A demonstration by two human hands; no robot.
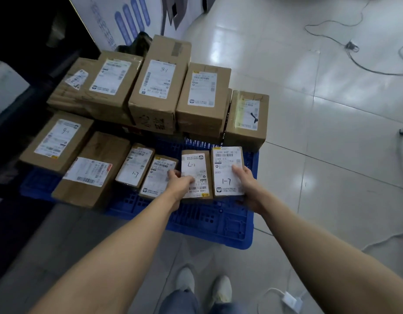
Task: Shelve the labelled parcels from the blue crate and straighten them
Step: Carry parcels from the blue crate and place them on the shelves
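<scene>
Tiled floor (320,137), blue crate (196,219) at lower centre: left hand (181,185) grips one small parcel (196,168), right hand (249,186) the neighbouring parcel (226,164); lift both level, labels up.

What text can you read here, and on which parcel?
"1-7": front-right parcel, gripped by the right hand.
"1-7", upside down: next parcel, gripped by the left hand.
"1-7": small parcel left of those.
"8-1": tall rear parcel.
"9-1": far-left parcel.
Smaller print: too blurred.

Cardboard parcels (197,99), plastic crate (209,225), glossy tile floor (320,109).
</scene>
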